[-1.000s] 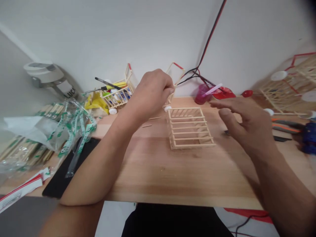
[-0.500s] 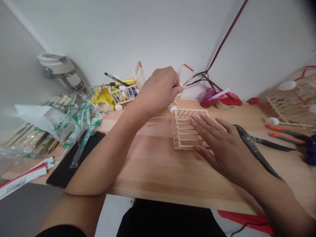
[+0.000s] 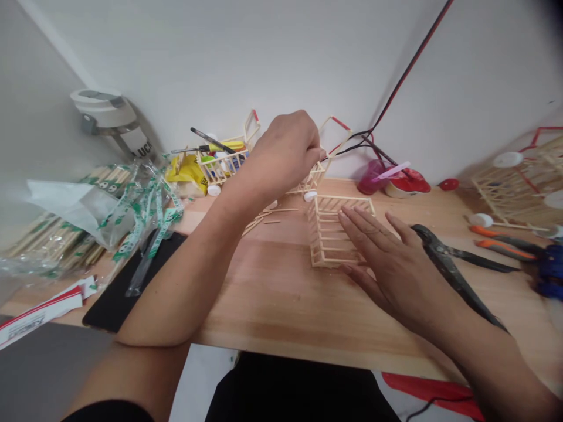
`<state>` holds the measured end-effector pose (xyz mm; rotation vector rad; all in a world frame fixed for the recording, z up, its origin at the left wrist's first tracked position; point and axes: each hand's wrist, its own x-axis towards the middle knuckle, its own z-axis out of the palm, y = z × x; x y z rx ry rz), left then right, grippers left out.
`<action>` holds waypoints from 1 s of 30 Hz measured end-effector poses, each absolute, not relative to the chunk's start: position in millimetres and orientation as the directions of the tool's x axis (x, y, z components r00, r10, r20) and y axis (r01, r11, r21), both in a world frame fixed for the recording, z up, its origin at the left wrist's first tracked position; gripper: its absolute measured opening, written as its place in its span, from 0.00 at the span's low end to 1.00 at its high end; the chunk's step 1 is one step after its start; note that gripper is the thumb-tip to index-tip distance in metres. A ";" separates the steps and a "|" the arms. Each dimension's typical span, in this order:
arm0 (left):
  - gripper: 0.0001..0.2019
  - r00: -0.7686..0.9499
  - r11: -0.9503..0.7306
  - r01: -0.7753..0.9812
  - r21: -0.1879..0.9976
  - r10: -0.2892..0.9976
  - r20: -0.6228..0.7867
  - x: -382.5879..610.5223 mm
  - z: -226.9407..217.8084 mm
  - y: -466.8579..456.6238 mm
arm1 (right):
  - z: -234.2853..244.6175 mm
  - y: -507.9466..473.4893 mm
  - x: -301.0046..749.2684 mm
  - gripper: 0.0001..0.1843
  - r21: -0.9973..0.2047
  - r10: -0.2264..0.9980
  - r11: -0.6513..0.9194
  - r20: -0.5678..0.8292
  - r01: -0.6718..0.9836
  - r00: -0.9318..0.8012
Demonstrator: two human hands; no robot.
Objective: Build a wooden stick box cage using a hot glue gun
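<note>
Above the table (image 3: 272,310), the right hand (image 3: 382,252) spreads its grip apart; the left hand (image 3: 292,149) is raised, fingers curled together, whether around anything I cannot tell. The slatted stick basket (image 3: 331,239) sits partly behind the right hand, apparently being steadied; the next move likely calls for keeping it still. Loose sticks (image 3: 271,222) lie left.
</note>
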<state>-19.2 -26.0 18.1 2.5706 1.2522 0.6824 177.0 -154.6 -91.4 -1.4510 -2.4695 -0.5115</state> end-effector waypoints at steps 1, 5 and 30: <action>0.13 0.534 -0.620 0.689 0.375 0.784 0.316 -19.5 18.5 -26.3 | -91.1 -155.1 175.5 0.34 0.174 0.797 0.449 0.366 0.877 -0.481; 0.13 0.544 -0.630 0.687 0.363 0.777 0.318 -20.7 19.4 -26.7 | -92.4 -156.6 168.2 0.37 0.154 0.811 0.454 0.335 0.877 -0.479; 0.12 0.529 -0.628 0.705 0.331 0.775 0.346 -30.4 21.3 -19.7 | -89.6 -155.0 173.1 0.38 0.034 0.844 0.408 0.367 0.912 -0.391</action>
